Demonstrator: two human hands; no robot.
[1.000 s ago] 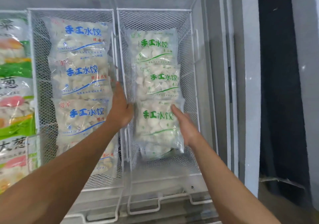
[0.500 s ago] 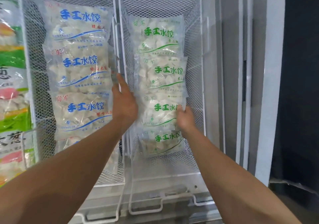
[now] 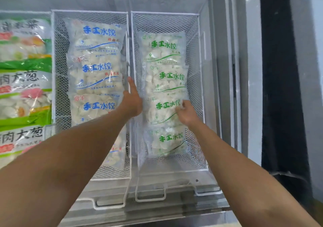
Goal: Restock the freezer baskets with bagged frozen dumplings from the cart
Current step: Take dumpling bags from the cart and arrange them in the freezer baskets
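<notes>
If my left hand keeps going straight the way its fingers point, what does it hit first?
Probably the wire divider between the two baskets: the left hand points up along it, beside the green-print bags. Depth is unclear, so the fingers might slide past alongside it instead.

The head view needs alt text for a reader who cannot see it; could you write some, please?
Two bare arms reach into a chest freezer: the right hand grips a green-lettered dumpling bag in the right wire basket, while the left hand rests at the divider. The left basket holds blue-lettered bags.
</notes>
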